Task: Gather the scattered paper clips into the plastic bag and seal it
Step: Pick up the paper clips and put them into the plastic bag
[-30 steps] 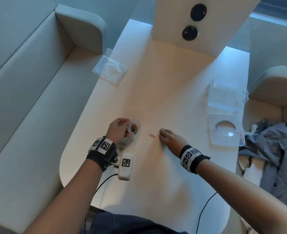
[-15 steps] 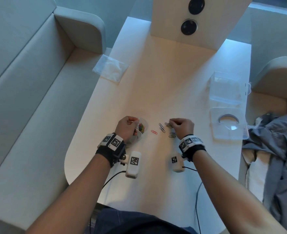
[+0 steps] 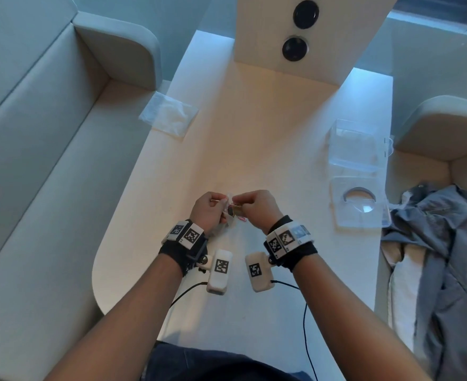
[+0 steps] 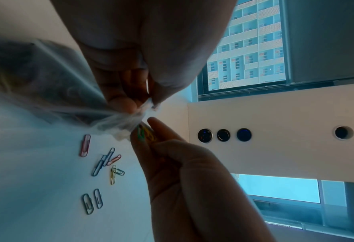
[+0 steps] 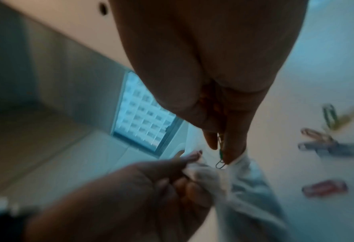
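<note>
Eight paper clips lie loose on the desk, near its front edge. Two hands work above them. One plastic bag is held; a second clear bag lies at the left edge. Two clear boxes sit by the right edge.

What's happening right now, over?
Left hand pinches bag mouth. Right hand feeds clips in. Loose clips remain on table. Nothing blocking.

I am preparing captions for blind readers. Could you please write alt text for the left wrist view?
The left hand pinches the mouth of a clear plastic bag while the right hand brings a few coloured paper clips to its opening. More loose paper clips lie on the white table below.
</note>
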